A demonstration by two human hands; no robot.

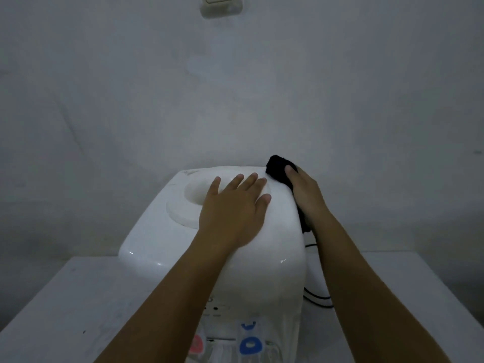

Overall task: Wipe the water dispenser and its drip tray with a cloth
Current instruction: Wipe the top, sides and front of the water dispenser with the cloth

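The white water dispenser (pixel 162 231) stands on a white table, seen from above, with a round bottle socket (pixel 195 191) in its top. My left hand (pixel 231 210) lies flat with straight fingers on the top, right of the socket. My right hand (pixel 305 192) grips a black cloth (pixel 277 167) and holds it against the dispenser's upper right side near the back corner. A red tap lever (pixel 197 344) and a blue tap lever (pixel 250 344) show at the bottom front. The drip tray is out of sight.
The white table (pixel 65 305) carries the dispenser close to a pale wall (pixel 235 87). A black power cord (pixel 315 297) loops on the table right of the dispenser. A light switch (pixel 221 5) sits high on the wall.
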